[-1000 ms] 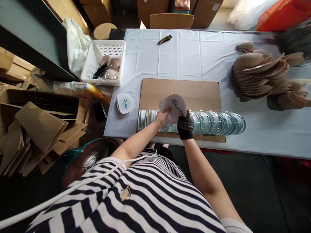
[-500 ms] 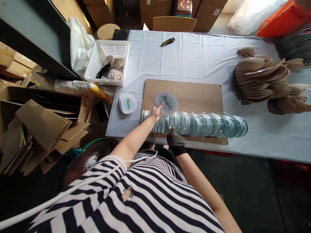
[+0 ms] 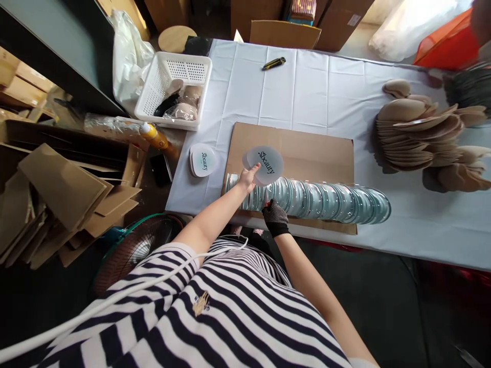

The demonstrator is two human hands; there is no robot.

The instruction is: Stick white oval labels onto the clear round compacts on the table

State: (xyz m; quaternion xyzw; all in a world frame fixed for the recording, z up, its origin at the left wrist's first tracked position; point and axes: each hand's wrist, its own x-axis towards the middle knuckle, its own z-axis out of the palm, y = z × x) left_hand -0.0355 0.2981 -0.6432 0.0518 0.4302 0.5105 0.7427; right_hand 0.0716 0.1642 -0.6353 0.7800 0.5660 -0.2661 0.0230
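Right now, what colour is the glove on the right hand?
Black, with a pale speckled pattern, on the right hand in the head view.

Bright daylight from top right, blown-out highlights there. Soft shadows on tablecloth [image 3: 307, 97]. Dim lower corners. Wide-angle edge distortion; slight blur far right.

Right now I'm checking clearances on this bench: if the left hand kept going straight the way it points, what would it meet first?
The left hand, holding a round label, points up and away over the cardboard sheet. Bare cardboard comes first, then white tablecloth; depth is hard to judge.
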